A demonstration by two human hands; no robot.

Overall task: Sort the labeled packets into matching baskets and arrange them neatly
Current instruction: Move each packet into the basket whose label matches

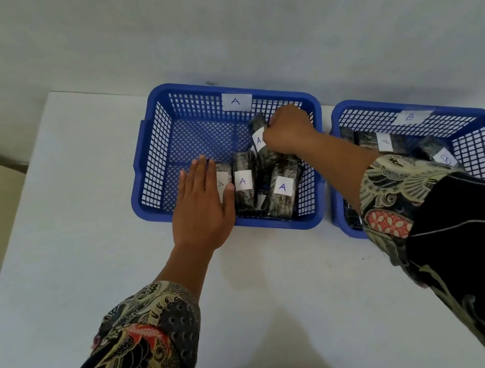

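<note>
The right hand (288, 128) pinches a dark, shiny oblong packet with a white "A" label (258, 135), tilted up, its long axis pointing away from the person, inside the blue plastic mesh basket marked "A" (154, 167). The left hand (202, 203), fingers straight, presses flat on the leftmost labeled packet (223, 177) there.

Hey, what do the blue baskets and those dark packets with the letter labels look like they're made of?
The blue baskets look like moulded plastic: even colour, slight sheen, a regular lattice of holes in walls and floor. The dark packets seem wrapped in clear glossy film, going by the streaky white glare; what is inside can't be told. Their white letter labels look like matte paper with handwritten ink.
</note>
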